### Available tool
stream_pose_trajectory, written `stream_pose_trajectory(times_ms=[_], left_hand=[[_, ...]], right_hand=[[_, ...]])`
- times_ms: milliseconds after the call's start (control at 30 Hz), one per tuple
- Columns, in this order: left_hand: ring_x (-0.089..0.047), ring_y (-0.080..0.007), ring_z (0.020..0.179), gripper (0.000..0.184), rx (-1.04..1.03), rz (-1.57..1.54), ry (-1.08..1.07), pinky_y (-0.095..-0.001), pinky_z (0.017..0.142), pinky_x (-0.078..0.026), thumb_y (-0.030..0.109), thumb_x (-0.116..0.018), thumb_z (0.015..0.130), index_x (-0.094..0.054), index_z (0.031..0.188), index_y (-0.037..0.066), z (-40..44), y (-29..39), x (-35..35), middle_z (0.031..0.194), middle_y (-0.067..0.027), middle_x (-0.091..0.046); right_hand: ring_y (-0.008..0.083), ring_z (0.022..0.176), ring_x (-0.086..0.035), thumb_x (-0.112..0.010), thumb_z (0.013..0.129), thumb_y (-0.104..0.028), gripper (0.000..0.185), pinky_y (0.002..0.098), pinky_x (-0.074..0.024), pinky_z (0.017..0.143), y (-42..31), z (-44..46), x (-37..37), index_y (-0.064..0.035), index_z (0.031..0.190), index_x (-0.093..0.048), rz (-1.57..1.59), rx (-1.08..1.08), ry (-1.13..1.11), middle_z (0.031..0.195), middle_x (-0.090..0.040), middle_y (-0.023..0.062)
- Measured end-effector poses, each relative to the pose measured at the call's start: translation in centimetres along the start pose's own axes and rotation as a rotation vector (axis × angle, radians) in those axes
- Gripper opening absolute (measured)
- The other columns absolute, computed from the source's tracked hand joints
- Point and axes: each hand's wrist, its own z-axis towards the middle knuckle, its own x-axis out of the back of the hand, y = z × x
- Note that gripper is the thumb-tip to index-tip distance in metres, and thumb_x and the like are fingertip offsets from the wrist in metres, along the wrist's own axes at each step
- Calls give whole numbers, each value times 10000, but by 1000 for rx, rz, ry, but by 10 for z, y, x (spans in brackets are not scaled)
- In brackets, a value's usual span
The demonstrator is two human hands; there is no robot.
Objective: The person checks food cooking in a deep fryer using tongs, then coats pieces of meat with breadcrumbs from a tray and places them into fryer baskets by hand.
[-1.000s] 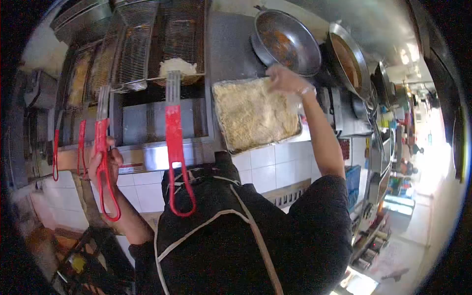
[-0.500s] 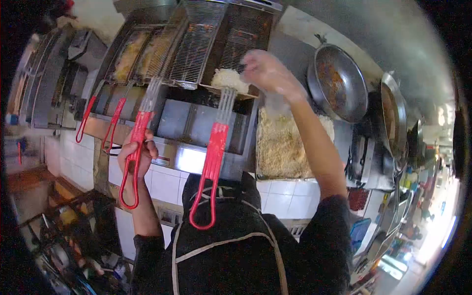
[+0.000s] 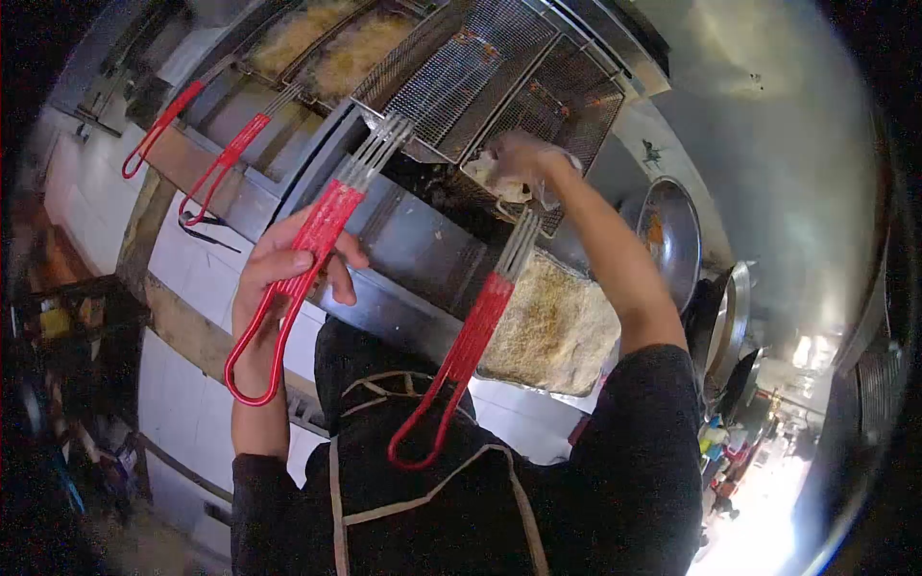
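Two of four baskets point(image 3: 461, 62) hold golden food point(image 3: 360, 56). My loosely curled left hand point(image 3: 288, 259) holds one red handle point(image 3: 322, 230); I can't tell my right hand point(image 3: 523, 165)'s grip.

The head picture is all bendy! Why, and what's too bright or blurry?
Head view: a very wide lens probably bends the edges. Head view, lower right: glare turns things white. Head view, middle: the right hand looks smeared, likely from moving; the red handle in the left hand looks sharper.

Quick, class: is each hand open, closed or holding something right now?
Left hand: loosely closed around a red basket handle.
Right hand: at pale food in a fryer basket; too blurred to tell open or closed.
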Motion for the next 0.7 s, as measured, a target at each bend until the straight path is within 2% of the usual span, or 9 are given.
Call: stream_pose_trajectory(times_ms=[67,167,300,367,433,533,600,633,700], left_hand=[[-626,-254,596,732,5,6,25,-290,530,-504,312,-596,690,-358,1258,-84,1,1,-2,867,-215,-605],[-616,-241,552,738,-15,-20,11,-283,481,-494,299,-591,694,-338,1269,-87,2,-1,-1,861,-217,-602],[-604,-216,506,745,10,-37,-26,-264,425,-472,284,-590,693,-322,1279,-88,2,-1,2,860,-214,-603],[-593,-196,477,741,-1,-52,-42,-242,388,-450,274,-584,696,-315,1284,-89,4,-1,2,851,-201,-603],[-592,-196,479,741,0,-58,-38,-242,391,-451,272,-581,697,-312,1286,-88,3,-2,0,855,-199,-601],[-590,-197,481,737,-4,-67,-36,-243,398,-455,262,-574,703,-301,1291,-89,2,-2,0,859,-195,-594],[-588,-199,481,734,1,-61,-53,-244,400,-457,254,-569,708,-294,1295,-90,3,-2,-1,860,-193,-589],[-587,-200,482,742,-7,-75,-53,-244,402,-458,250,-572,707,-284,1300,-90,3,-2,-3,861,-191,-587],[-586,-200,483,750,-16,-83,-62,-244,403,-459,245,-575,705,-274,1304,-91,3,0,-5,862,-189,-585]], right_hand=[[323,912,-568,-708,633,-303,445,413,-443,780,9,-2,-5,-23,952,-577,27,138,71,901,-596,176],[337,889,-576,-705,624,-299,444,418,-448,777,-14,-44,33,-19,939,-567,-6,43,164,894,-592,190],[344,849,-583,-712,599,-285,432,420,-454,744,-29,-55,25,-20,905,-559,-22,37,291,878,-595,181],[336,834,-588,-718,568,-252,437,414,-463,729,-24,-42,6,-26,903,-550,49,95,238,867,-601,168],[329,843,-587,-717,543,-212,451,402,-466,733,-13,-43,1,-30,920,-550,172,152,312,880,-600,157],[323,854,-587,-722,535,-188,498,392,-468,747,-8,-48,0,-41,976,-546,132,219,427,881,-596,158],[335,924,-565,-732,534,-181,619,399,-465,782,-25,-61,9,-64,1095,-500,-27,240,240,973,-573,166],[335,924,-565,-732,534,-181,619,399,-465,782,-34,-66,11,-64,1095,-500,-25,234,249,973,-573,166],[347,1007,-530,-750,528,-200,767,405,-460,839,-46,-71,15,-80,1209,-420,-237,87,209,1092,-529,174]])
